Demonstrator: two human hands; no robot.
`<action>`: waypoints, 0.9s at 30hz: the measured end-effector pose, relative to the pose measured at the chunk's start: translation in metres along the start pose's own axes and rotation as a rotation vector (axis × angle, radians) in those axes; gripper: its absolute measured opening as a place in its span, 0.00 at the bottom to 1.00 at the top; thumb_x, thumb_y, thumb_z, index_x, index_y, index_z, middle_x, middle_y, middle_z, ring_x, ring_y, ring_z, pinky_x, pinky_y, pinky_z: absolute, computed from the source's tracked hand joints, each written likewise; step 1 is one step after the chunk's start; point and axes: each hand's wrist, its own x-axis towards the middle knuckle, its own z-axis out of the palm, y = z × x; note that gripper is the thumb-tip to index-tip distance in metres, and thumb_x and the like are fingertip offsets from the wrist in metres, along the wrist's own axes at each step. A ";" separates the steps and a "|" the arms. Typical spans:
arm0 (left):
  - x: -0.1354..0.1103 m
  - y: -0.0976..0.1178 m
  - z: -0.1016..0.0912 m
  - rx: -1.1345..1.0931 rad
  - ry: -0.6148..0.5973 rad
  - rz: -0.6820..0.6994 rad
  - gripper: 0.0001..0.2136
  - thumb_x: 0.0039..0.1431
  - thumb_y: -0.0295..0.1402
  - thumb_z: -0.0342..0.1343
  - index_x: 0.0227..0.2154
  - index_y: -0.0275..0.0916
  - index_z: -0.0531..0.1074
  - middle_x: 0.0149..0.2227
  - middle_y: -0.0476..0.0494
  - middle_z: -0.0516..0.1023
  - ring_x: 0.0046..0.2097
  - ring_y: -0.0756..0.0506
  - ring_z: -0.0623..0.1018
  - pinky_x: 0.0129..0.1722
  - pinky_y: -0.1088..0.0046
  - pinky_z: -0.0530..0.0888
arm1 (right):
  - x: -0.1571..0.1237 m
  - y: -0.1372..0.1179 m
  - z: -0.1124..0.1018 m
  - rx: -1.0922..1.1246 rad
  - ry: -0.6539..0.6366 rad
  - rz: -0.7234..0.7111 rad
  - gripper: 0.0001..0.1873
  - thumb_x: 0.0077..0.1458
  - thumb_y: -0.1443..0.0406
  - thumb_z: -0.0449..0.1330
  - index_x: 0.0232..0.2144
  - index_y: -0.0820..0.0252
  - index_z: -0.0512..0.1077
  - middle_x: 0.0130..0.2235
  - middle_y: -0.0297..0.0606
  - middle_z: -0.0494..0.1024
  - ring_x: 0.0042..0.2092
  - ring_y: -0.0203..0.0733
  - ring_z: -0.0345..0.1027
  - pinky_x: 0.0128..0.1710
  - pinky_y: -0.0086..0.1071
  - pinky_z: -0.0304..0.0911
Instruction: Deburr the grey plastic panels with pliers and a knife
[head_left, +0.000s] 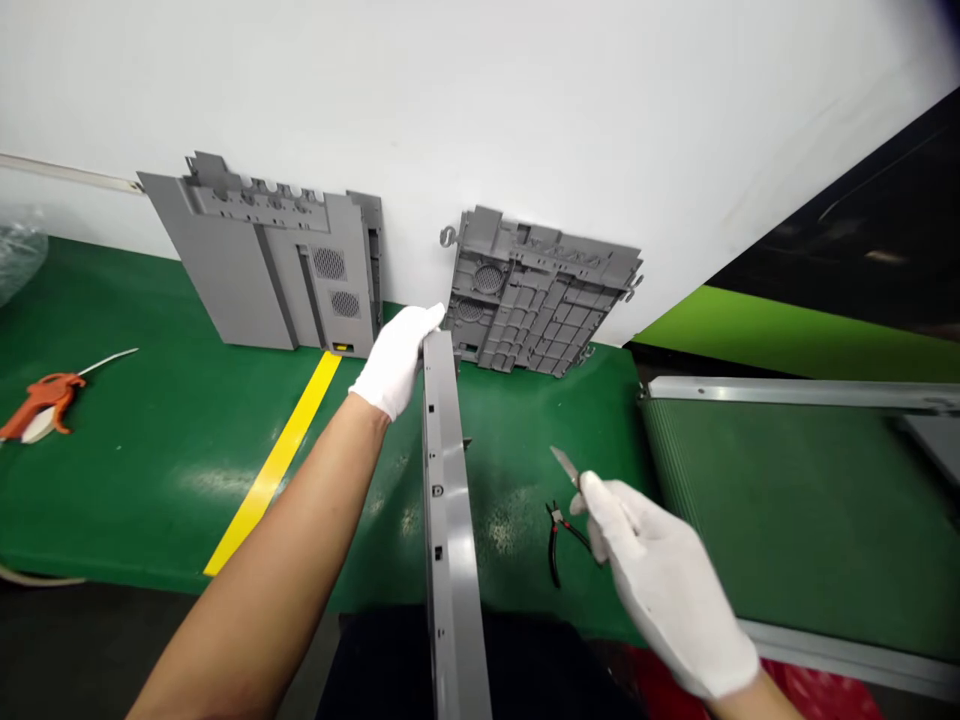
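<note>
Both my hands wear white gloves. My left hand is closed on the far end of a grey plastic panel, which stands on edge and points toward me. Small square holes run along the panel's narrow side. In my right hand is a small knife, its blade pointing up and left, away from the panel. Just left of that hand, a pair of cutting pliers with black handles lies on the green work surface.
Grey moulded panels lean on the white wall at the left, and another ribbed panel leans right of centre. An orange air blow gun lies far left. Yellow tape crosses the surface. A green conveyor belt runs at right.
</note>
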 end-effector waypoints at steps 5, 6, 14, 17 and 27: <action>0.004 0.002 -0.006 0.044 -0.002 -0.018 0.16 0.53 0.48 0.61 0.26 0.40 0.68 0.27 0.48 0.74 0.27 0.48 0.72 0.27 0.69 0.70 | 0.041 -0.020 0.000 0.032 -0.107 -0.051 0.28 0.64 0.45 0.44 0.25 0.55 0.70 0.20 0.29 0.65 0.23 0.36 0.58 0.24 0.30 0.57; 0.005 0.002 -0.007 0.028 -0.006 -0.024 0.16 0.53 0.48 0.61 0.27 0.40 0.68 0.27 0.48 0.74 0.28 0.48 0.73 0.28 0.70 0.70 | 0.050 -0.028 0.000 0.029 -0.127 -0.084 0.28 0.64 0.45 0.44 0.26 0.55 0.70 0.20 0.28 0.64 0.23 0.36 0.57 0.24 0.30 0.56; 0.009 0.005 -0.014 -0.111 -0.029 -0.069 0.15 0.53 0.47 0.61 0.27 0.40 0.69 0.26 0.49 0.72 0.29 0.48 0.73 0.31 0.70 0.70 | 0.132 -0.084 0.024 -0.391 -0.174 -0.368 0.32 0.65 0.43 0.38 0.25 0.56 0.69 0.23 0.31 0.70 0.26 0.36 0.61 0.28 0.30 0.54; 0.011 0.006 -0.017 -0.131 -0.045 -0.067 0.13 0.53 0.43 0.62 0.27 0.39 0.69 0.25 0.50 0.71 0.26 0.50 0.69 0.29 0.72 0.67 | 0.151 -0.100 0.031 -0.528 -0.177 -0.355 0.35 0.64 0.41 0.36 0.30 0.55 0.72 0.27 0.34 0.75 0.29 0.39 0.67 0.30 0.31 0.57; 0.011 0.005 -0.015 -0.148 -0.075 -0.082 0.12 0.55 0.43 0.61 0.26 0.40 0.70 0.22 0.51 0.68 0.25 0.49 0.69 0.28 0.71 0.67 | 0.150 -0.119 0.022 -0.881 -0.155 -0.420 0.40 0.63 0.41 0.33 0.38 0.57 0.76 0.31 0.44 0.78 0.38 0.47 0.73 0.37 0.36 0.62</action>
